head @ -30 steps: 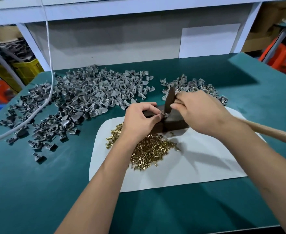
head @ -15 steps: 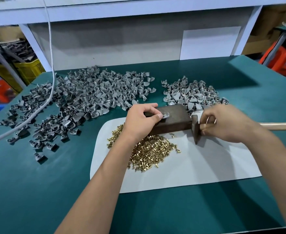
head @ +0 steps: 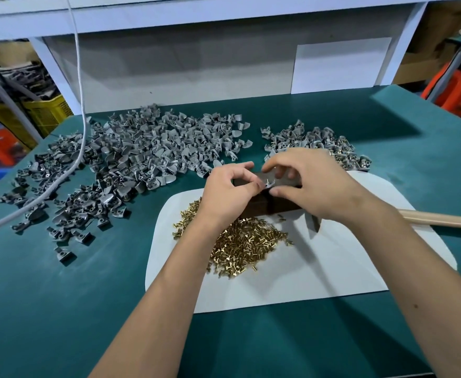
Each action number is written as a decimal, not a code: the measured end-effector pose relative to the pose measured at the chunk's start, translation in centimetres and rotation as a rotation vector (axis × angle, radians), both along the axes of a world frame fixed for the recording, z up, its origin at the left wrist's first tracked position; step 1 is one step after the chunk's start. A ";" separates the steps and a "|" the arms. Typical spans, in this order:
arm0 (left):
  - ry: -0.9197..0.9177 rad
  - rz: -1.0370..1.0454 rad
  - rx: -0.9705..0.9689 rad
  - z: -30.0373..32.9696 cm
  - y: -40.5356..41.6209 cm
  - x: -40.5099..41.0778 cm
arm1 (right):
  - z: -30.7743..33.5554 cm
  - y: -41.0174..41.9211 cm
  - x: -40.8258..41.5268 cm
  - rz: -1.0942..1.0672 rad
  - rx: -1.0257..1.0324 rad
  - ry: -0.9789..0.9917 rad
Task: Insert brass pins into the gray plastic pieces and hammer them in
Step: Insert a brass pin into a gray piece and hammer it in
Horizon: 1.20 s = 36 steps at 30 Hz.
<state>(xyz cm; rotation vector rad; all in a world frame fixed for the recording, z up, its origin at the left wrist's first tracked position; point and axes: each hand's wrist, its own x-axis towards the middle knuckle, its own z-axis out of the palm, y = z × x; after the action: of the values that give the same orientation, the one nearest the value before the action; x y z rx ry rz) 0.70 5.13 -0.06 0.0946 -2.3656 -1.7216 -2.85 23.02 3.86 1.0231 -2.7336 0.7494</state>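
Both hands meet over the dark block point(head: 264, 205), which sits at the far edge of the white mat point(head: 305, 268). The left hand point(head: 228, 195) pinches a small gray plastic piece point(head: 269, 184) on the block's top; the right hand's point(head: 313, 186) thumb and forefinger close in on the same piece, seemingly seating a pin, though the pin itself is too small to make out. Good practice here is to stand the pin square in its hole before letting go. The hammer point(head: 442, 221) lies under the right wrist, head beside the block. The brass pins point(head: 240, 241) are heaped on the mat's near side; loose gray pieces point(head: 142, 154) spread toward the bench's far left, with a smaller pile point(head: 319, 143) at the far right.
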 end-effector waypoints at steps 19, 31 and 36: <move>0.062 0.535 0.170 0.9 -6.1 -0.5 | 0.8 -5.5 1.1 -0.160 -0.161 0.022; -0.553 1.063 -0.351 0.0 -14.9 3.0 | -3.3 -14.2 7.0 0.234 0.285 0.089; -0.504 1.135 -0.379 -0.6 -15.9 3.6 | -4.1 -14.3 6.9 0.226 0.268 0.086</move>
<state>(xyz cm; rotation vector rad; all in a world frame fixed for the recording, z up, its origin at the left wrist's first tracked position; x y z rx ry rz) 4.28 -10.79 -0.62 1.5803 -2.0871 -0.7220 4.01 8.74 -0.29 1.4011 -2.7241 0.3594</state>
